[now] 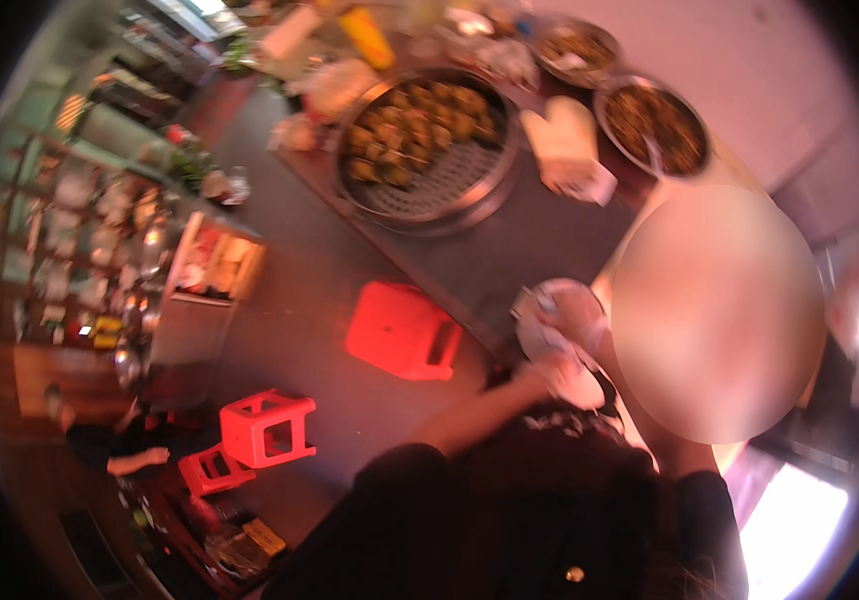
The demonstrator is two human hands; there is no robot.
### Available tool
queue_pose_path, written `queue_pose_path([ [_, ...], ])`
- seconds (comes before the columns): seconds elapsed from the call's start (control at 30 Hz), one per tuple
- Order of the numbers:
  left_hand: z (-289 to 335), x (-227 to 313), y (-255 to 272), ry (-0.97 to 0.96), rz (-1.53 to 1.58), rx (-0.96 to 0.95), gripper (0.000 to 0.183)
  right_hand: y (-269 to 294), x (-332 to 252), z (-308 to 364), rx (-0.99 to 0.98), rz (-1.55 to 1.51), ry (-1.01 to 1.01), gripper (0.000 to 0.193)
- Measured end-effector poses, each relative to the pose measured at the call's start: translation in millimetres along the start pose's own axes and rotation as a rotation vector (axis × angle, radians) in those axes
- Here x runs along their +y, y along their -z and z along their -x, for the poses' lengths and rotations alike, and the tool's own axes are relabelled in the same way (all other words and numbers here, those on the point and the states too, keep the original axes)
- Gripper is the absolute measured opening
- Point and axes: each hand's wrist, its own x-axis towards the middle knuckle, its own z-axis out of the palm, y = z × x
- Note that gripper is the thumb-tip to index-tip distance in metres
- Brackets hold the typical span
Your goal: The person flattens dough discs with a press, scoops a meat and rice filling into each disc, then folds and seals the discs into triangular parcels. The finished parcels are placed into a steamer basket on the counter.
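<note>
My left hand (556,370) reaches over the near edge of the dark table, blurred by motion. It is beside a pale, round dish or bowl (575,308); whether its fingers grip the rim I cannot make out. Something whitish (580,388) shows just under this hand, its kind unclear. My right forearm (678,452) rises from the lower edge toward the same dish. A large blurred oval covers much of that side and conceals most of my right hand.
A round metal steamer (430,215) holds several greenish-brown wrapped parcels. Behind the pale bag-like bundle (565,145) are two metal bowls of brown food, the nearer (650,125) with a spoon. Red stools (400,330) stand left of the table (450,265). Another person's arm (138,461) shows far left.
</note>
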Motion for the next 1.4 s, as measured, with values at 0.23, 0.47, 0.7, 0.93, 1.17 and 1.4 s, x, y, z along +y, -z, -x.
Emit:
queue_pose_path([
  [0.23,-21,-30,-30,0.059,-0.222,-0.016,0.031,-74,17,-36,-0.256,0.027,-0.206,0.049],
  [0.47,-18,-23,-33,0.165,-0.338,-0.113,0.033,-72,12,-34,-0.219,0.019,-0.207,0.042],
  [0.7,4,-9,-16,0.130,-0.122,0.108,0.035,-41,5,-20,-0.232,-0.075,-0.162,0.047],
  [0.93,-33,-20,-38,0.252,0.049,0.179,0.041,24,51,118,0.327,-0.511,-0.244,0.016],
  [1.17,-59,-73,-73,-0.232,-0.382,0.147,0.026,10,90,236,0.999,-1.337,-0.649,0.009],
  [1.4,7,-40,-18,-0.258,-0.374,0.277,0.013,-7,91,251,1.028,-1.379,-0.748,0.008],
])
